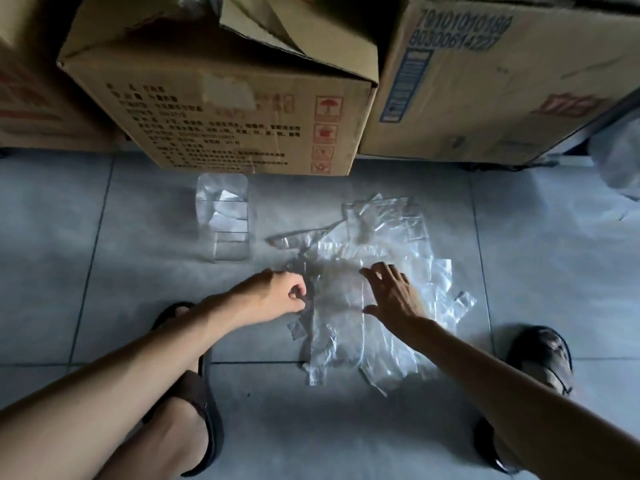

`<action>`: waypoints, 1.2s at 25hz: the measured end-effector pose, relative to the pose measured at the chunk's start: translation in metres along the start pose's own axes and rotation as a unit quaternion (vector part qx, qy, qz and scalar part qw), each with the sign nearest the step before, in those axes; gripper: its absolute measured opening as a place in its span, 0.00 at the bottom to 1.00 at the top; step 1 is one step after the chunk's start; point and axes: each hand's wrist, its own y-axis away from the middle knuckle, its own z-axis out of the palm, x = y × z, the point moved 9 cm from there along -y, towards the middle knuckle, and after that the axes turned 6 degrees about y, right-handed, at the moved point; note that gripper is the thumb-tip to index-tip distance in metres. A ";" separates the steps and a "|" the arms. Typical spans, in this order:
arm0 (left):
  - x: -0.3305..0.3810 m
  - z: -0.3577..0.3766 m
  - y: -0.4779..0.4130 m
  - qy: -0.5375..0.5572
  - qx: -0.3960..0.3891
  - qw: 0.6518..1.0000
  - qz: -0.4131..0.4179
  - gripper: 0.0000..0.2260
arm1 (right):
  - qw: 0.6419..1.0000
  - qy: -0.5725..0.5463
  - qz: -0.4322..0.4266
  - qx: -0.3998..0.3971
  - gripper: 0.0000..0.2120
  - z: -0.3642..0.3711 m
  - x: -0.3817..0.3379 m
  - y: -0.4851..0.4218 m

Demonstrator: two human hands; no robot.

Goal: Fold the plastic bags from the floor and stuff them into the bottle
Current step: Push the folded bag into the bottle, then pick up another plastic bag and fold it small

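Pinching plastic bags (341,323) edge, left grip (277,294) fingers curled; right grip (394,294) spread flat atop pile; bottle (223,216) nearby.

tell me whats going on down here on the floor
A person crouches over a pile of clear plastic bags on the tiled floor. The left hand pinches the left edge of the top bag while the right hand lies flat on it, fingers spread. A clear bottle left of the pile already holds folded bags.
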 end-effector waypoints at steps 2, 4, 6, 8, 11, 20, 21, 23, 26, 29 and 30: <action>-0.001 0.003 -0.001 0.027 0.020 0.999 -0.013 0.07 | 0.999 -0.033 0.005 0.035 0.34 0.000 0.000 -0.010; -0.002 0.004 -0.001 0.055 0.028 0.998 -0.026 0.06 | 0.996 -0.059 0.013 0.058 0.24 -0.001 0.001 -0.016; -0.002 0.008 0.000 0.072 0.022 0.996 -0.039 0.05 | 0.994 -0.052 0.007 0.092 0.15 -0.006 0.000 -0.019; -0.002 0.012 0.001 0.084 0.016 0.995 -0.050 0.06 | 0.992 -0.032 -0.012 0.118 0.11 -0.011 0.000 -0.018; -0.003 0.012 0.001 0.100 0.028 0.993 -0.058 0.05 | 0.990 -0.022 -0.046 0.130 0.13 -0.019 0.001 -0.014; 0.010 0.006 0.011 0.130 0.042 0.990 -0.031 0.04 | 0.989 -0.044 -0.114 0.081 0.24 -0.041 -0.006 -0.020; 0.009 0.006 0.010 0.131 0.042 0.990 -0.031 0.04 | 0.987 -0.040 -0.129 0.091 0.26 -0.042 -0.009 -0.019; 0.006 0.007 0.008 0.127 0.041 0.990 -0.033 0.05 | 0.980 -0.033 -0.154 0.121 0.23 -0.043 -0.016 -0.018; -0.002 0.010 0.004 0.150 0.037 0.987 -0.046 0.05 | 0.976 -0.035 -0.163 0.137 0.08 -0.039 -0.018 -0.021; -0.006 0.011 0.003 0.172 0.042 0.982 -0.057 0.05 | 0.975 -0.037 -0.158 0.153 0.05 -0.042 -0.017 -0.021; -0.006 0.009 0.005 0.175 0.048 0.982 -0.060 0.05 | 0.974 -0.040 -0.161 0.154 0.05 -0.045 -0.017 -0.020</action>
